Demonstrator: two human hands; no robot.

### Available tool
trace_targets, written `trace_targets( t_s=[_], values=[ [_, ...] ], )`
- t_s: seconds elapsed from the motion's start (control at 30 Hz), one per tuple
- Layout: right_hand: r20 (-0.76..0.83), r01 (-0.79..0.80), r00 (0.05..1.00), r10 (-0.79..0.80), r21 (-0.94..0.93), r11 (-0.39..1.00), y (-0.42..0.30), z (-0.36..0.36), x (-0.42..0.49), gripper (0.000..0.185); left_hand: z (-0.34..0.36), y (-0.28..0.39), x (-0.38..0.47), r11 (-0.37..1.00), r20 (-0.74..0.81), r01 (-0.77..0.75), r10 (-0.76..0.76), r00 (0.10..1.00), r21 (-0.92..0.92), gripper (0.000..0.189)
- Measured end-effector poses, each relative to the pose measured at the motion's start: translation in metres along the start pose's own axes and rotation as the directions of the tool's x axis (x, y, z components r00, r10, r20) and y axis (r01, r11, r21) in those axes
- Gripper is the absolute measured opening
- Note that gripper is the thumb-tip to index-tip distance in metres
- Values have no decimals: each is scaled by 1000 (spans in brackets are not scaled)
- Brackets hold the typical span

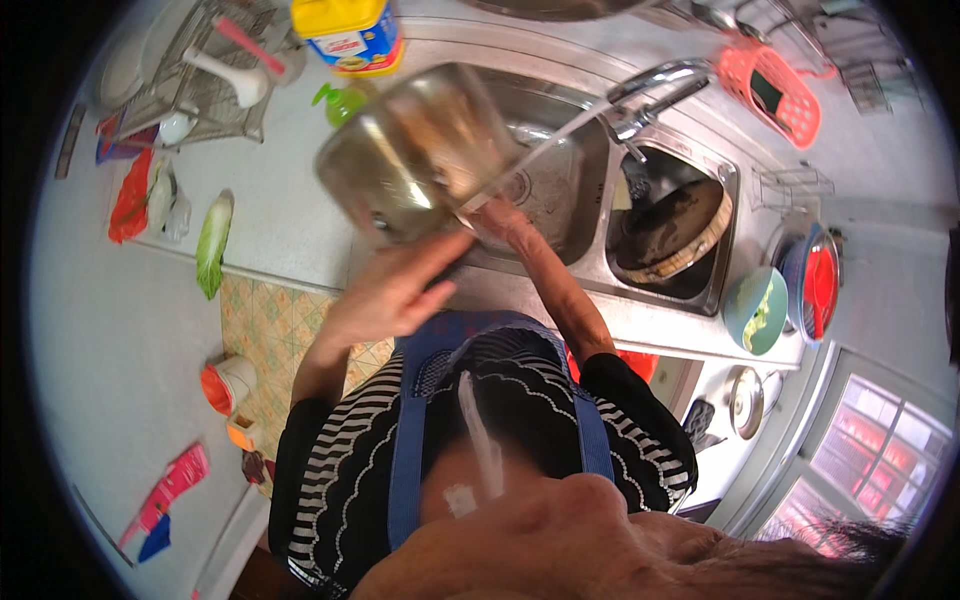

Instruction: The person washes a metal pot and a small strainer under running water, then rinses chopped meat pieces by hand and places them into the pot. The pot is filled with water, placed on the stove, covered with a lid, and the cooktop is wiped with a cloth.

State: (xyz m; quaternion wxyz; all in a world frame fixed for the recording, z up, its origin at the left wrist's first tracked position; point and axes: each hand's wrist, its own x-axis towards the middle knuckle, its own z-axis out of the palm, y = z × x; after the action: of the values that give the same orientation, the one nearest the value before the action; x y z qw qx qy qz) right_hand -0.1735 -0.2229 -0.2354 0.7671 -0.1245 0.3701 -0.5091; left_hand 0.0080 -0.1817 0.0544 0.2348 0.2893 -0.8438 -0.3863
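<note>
A stainless steel pot [420, 150], blurred and tilted onto its side, is held up over the left part of the sink. My right hand [501, 222] grips it at its lower edge, the fingers partly hidden. My left hand [397, 289] is blurred just below the pot, thumb apart from the fingers. Its fingertips come close to the pot's lower edge; whether they touch is unclear. From the chrome tap [652, 86] a thin stream of water [551, 142] seems to run down towards my right hand. The large sink basin [589, 202] lies beneath.
The smaller basin [724, 281] holds a round wooden board [675, 232]. A green bowl with leaf pieces [755, 311] stands at right. On the left counter are a cabbage [215, 244], a green pump bottle [341, 103], a yellow-and-blue jug [352, 37] and a wire rack [251, 124].
</note>
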Motion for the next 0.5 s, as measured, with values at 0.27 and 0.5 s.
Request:
trace_targets(
  t_s=[0.27, 0.5],
  values=[
    [153, 8, 987, 46, -332, 943, -29, 30, -57, 90, -65, -11, -7, 856, -402, 204, -417, 815, -475, 41],
    [212, 188, 973, -86, -522, 832, -68, 60, -80, 74, -84, -43, -68, 783, -579, 129, -549, 603, -608, 35]
  ],
)
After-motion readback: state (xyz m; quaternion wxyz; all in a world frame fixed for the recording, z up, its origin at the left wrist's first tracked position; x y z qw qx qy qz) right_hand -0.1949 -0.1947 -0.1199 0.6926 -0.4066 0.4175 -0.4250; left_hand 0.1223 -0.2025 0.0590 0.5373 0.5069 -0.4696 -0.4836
